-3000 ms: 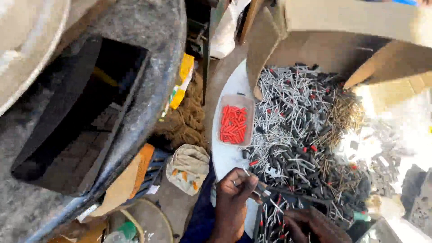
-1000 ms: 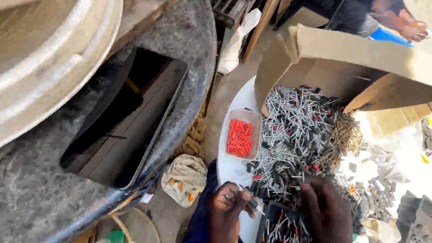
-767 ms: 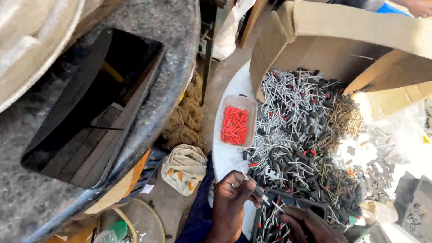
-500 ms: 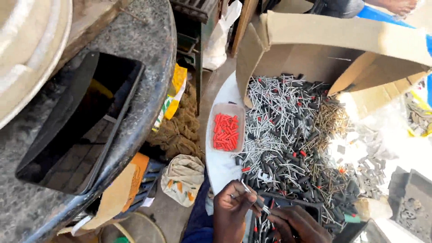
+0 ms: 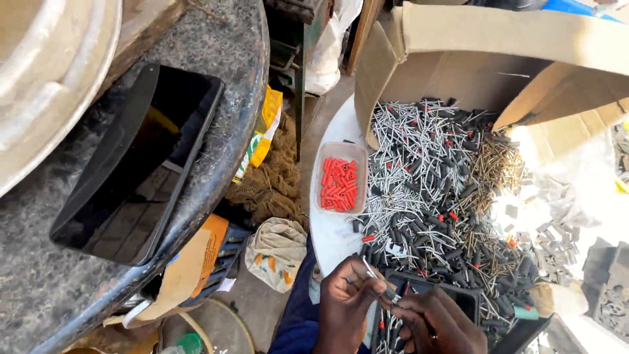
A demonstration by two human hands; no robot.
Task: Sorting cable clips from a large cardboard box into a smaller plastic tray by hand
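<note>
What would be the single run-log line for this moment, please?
left hand: pinches thin metal pin | right hand: fingers meet it | beside: pile of pins, tray of red caps

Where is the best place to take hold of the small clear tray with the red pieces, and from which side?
Probably by its two long side walls, coming from above. The clear tray is a shallow upright rectangle, open on top and full of red pieces. Its left wall faces bare white table; its right wall lies against the pile of metal pins, so the fingers must slip in there carefully and lift level.
</note>
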